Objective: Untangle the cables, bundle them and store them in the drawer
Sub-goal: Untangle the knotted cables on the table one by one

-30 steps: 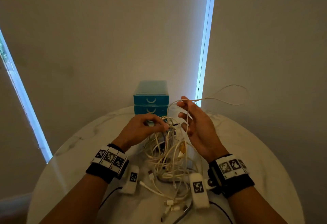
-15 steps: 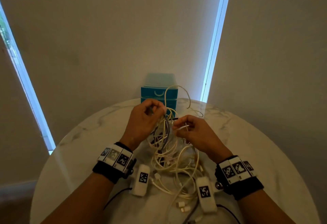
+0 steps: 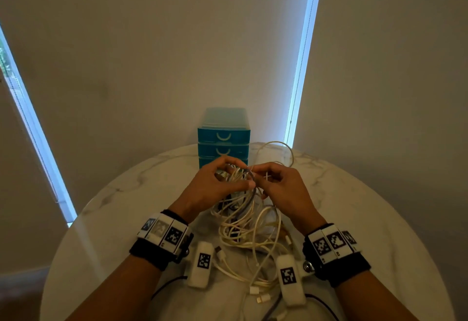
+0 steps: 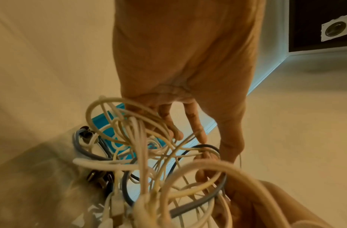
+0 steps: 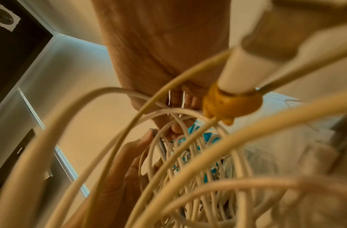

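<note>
Round marble tabletop (image 3: 367, 209), with free surface to the left and right of the work, less at the near edge, where plugs (image 3: 260, 295) already lie close to the rim. Teal drawer unit (image 3: 224, 135) at the far edge, all drawers closed, directly behind the hands and nearly touching the lifted cables. Tangle of cables (image 3: 250, 229), mostly white with one grey cable (image 3: 249, 195), half raised from the tabletop between the wrists, lower loops resting on it. Left hand (image 3: 215, 189) curled round the upper part of the tangle, thumb closed against the strands. Right hand (image 3: 281, 186) pinching a thin white strand (image 3: 268, 176) just beside the left fingertips. One loose white loop (image 3: 283, 153) arching behind the right hand, toward the far edge.

Risks, as judgement: hard pulling on the pinched strand probably tightening the knot instead of opening it; hanging loops possibly dragging the plugs off the near edge; lifted loops catching on the drawer unit and shifting it. Safer room for spreading: the sides.
</note>
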`<action>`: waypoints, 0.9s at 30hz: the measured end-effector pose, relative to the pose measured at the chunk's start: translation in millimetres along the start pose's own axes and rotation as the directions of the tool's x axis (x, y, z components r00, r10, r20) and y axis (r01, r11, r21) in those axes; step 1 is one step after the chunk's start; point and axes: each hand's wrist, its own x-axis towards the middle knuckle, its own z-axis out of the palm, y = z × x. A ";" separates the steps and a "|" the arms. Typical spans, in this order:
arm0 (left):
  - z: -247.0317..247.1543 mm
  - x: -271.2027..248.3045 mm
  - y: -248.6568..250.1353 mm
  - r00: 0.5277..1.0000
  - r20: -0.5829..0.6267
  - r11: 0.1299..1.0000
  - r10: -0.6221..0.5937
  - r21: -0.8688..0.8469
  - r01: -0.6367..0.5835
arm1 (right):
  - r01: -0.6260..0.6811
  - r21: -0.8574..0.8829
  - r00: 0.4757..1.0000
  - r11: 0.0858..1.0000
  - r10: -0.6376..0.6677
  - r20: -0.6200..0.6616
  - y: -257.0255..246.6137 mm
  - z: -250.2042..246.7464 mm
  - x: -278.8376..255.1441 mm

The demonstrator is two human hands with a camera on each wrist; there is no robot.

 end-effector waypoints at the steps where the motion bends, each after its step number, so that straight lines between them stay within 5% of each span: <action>1: 0.0 0.9 -0.8 0.999 -0.036 1.000 -0.017 0.001 0.017 | 0.004 -0.006 1.000 1.000 -0.004 -0.001 1.0 -0.3 0.3; 5: -5.8 4.3 -9.5 0.975 -0.222 0.999 -0.013 0.026 0.019 | -0.005 0.095 0.999 0.996 0.008 -0.040 -4.3 1.8 -1.1; 10: -16.5 1.0 -14.4 0.968 -0.251 0.997 -0.022 -0.075 0.003 | 0.022 0.494 0.985 0.869 0.067 -0.162 -21.1 -4.9 0.9; 15: -6.5 -2.0 2.7 0.980 -0.199 0.997 0.029 -0.061 -0.042 | -0.060 0.369 0.995 0.928 0.084 -0.048 -23.8 -0.3 -4.4; 19: 2.9 -5.9 4.1 0.998 -0.064 1.000 0.012 -0.021 -0.013 | -0.024 0.454 0.998 0.891 0.046 -0.038 -31.5 -9.9 -1.5; 27: -4.2 -4.2 -4.8 0.960 -0.276 0.992 -0.049 -0.122 0.015 | -0.101 0.603 0.990 0.792 0.143 -0.021 -34.0 -7.5 2.8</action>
